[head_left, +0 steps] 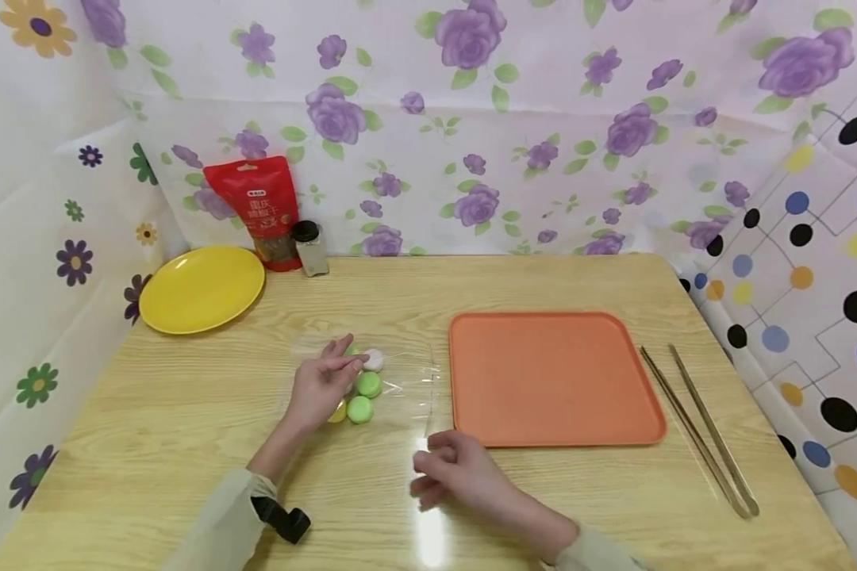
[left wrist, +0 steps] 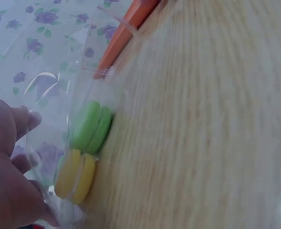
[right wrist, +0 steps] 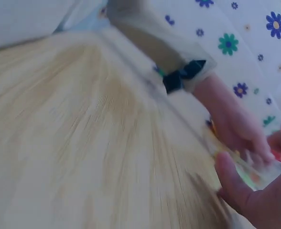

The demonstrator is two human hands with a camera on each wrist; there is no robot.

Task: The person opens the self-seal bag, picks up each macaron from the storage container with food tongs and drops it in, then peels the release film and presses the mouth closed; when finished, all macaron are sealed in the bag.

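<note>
A clear plastic bag lies on the table with several macarons in it. Two green macarons, a whitish one and part of a yellow one show through the film; others are partly hidden by my left hand. That hand pinches the film above the macarons between thumb and fingers. The left wrist view shows a green macaron and a yellow macaron standing on edge beside the fingers. My right hand hovers near the bag's right end, fingers loosely bent, holding nothing visible.
An orange tray lies right of the bag, with metal tongs beyond it. At the back left stand a yellow plate, a red pouch and a black-lidded jar. Patterned cloths hang around the table.
</note>
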